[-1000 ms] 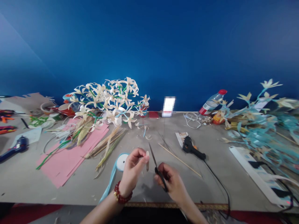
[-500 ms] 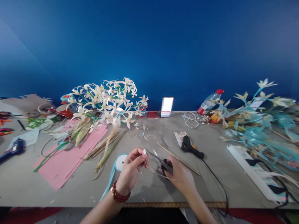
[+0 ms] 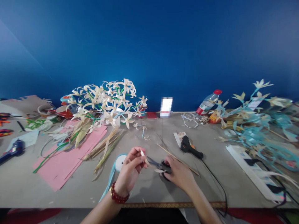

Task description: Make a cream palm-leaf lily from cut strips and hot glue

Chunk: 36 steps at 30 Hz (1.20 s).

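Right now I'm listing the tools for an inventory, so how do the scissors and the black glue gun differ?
The scissors are held in the right hand, while the black glue gun lies on the table. The scissors have slim blades pointing toward the left hand; the black glue gun has a bulkier body. The black glue gun is corded; the scissors are not. Both have black handles.

Scissor handles [image 3: 165, 168] black; held strip [image 3: 142, 153] whitish; paper [image 3: 67, 161] pink; wall [image 3: 149, 46] blue.
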Tool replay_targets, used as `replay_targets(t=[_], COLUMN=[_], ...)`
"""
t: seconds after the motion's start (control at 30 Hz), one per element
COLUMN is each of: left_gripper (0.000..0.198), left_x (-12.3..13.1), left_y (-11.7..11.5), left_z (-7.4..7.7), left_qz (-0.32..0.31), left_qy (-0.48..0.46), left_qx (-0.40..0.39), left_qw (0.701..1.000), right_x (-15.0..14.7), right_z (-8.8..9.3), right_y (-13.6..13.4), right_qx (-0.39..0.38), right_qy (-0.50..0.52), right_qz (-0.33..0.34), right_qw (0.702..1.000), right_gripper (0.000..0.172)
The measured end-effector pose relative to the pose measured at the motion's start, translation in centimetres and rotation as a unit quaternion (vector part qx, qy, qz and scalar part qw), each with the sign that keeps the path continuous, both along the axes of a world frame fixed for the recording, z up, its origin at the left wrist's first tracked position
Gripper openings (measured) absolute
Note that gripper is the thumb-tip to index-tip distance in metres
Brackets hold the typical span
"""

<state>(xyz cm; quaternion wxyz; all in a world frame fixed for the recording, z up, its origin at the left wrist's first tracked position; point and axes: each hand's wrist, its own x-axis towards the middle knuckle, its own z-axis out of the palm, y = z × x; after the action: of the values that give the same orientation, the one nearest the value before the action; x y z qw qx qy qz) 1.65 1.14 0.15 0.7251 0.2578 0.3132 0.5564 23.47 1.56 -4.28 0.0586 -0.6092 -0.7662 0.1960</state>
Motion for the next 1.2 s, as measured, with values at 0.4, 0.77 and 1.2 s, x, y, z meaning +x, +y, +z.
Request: replay_targets(t=[0.4,0.77,1.2], left_gripper=[0.014,0.013,0.014], left_x=[-0.3,0.8,1.0], left_y=[-0.2,-0.3,-0.8], left_z=[-0.5,-0.1,-0.4], left_qz=[0.004,-0.005,0.034], left_qy=[-0.004,-0.025,0.040], left_qx=[0.016,0.018,0.015], left_qw=[1.000,1.000,0.999], right_x=[0.3,-3.8,-4.5], right_z=[0.1,1.6,2.7], right_y=[-0.1,-0.9,-0.3], right_qx=[-0.031,-0.111,-0.208], right_qy=[0.041,0.582,0.871], right_qz=[0.005,-0.076,-0.125], right_qw=[0.999,0.802,0.426], right_gripper=[0.016,0.029,0.038])
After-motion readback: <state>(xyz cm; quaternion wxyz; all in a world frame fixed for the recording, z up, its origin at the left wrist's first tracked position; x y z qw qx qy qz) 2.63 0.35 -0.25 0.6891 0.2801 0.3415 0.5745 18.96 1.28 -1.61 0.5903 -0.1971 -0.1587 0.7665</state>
